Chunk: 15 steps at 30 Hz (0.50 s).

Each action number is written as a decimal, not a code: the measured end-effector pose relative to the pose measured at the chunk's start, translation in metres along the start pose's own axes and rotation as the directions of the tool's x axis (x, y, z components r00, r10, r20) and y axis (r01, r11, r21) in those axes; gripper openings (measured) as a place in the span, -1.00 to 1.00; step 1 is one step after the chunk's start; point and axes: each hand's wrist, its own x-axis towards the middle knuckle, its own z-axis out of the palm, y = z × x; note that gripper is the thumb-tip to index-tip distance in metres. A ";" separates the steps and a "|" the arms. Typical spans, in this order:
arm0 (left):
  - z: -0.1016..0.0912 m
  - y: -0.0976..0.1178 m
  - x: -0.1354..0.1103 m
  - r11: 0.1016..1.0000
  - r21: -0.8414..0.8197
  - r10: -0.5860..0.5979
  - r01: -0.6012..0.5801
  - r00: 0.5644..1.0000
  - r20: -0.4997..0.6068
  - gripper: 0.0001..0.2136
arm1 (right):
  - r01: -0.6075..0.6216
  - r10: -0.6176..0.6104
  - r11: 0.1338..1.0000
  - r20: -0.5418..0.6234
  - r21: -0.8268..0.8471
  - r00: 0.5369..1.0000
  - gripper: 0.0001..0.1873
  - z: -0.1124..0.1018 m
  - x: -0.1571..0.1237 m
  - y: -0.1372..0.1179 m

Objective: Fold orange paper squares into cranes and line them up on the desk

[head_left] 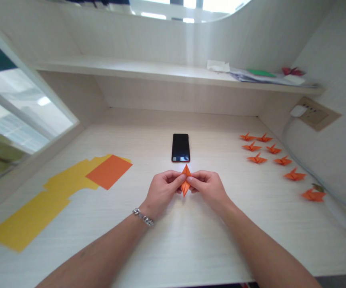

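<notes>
Between both hands is a small orange piece of folded origami paper (185, 188), a narrow diamond with one point away from me and one toward me. My left hand (167, 185) pinches its left side, with the thumb on top. From the right, my right hand (204, 185) grips the other side the same way. The fingers beneath the paper are partly hidden. Just beyond the far point lies a black phone (181, 148), flat on the desk (149, 136).
Several folded orange paper cranes (257, 159) stand at the right, near a cable (299, 156) running from a wall socket (317, 114). At the left lie overlapping yellow sheets (31, 220) with an orange sheet (109, 172) on top. A shelf (149, 72) spans the back, holding papers (251, 76).
</notes>
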 end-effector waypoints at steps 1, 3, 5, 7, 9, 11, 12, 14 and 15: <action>0.000 0.000 0.000 1.000 0.007 0.004 -0.004 1.000 -0.003 -0.70 | -0.001 0.001 1.000 -0.005 0.004 1.000 -0.75 0.000 0.000 0.001; 0.000 0.000 0.000 1.000 0.016 0.013 -0.013 1.000 -0.006 -0.69 | -0.003 0.003 1.000 -0.014 0.005 1.000 -0.75 0.001 0.000 0.002; 0.000 0.000 0.000 1.000 0.024 0.018 -0.018 1.000 -0.004 -0.69 | -0.008 0.007 1.000 -0.017 -0.002 1.000 -0.75 0.001 0.001 0.003; 0.000 0.001 -0.001 0.999 0.028 0.019 -0.019 1.000 0.003 -0.69 | -0.012 0.012 1.000 -0.016 -0.004 1.000 -0.75 0.001 0.001 0.003; 0.000 0.002 -0.001 0.999 0.025 0.019 -0.020 1.000 0.019 -0.69 | -0.016 0.016 1.000 -0.014 0.002 1.000 -0.75 0.000 0.001 0.003; 0.001 0.003 -0.001 1.000 0.010 0.014 -0.015 1.000 0.028 -0.69 | -0.016 0.017 1.000 -0.016 0.004 1.000 -0.75 -0.001 0.001 0.003; 0.001 0.004 -0.001 1.000 0.000 0.009 -0.009 1.000 0.029 -0.69 | -0.017 0.017 1.000 -0.017 0.001 1.000 -0.75 -0.001 0.001 0.002; 0.001 0.004 -0.001 1.000 -0.017 -0.006 0.006 1.000 0.029 -0.69 | -0.017 0.016 1.000 -0.021 -0.006 1.000 -0.75 -0.001 0.001 0.002; 0.001 0.004 -0.001 1.000 -0.025 -0.012 0.012 1.000 0.028 -0.69 | -0.016 0.016 1.000 -0.019 -0.008 1.000 -0.75 -0.001 0.001 0.002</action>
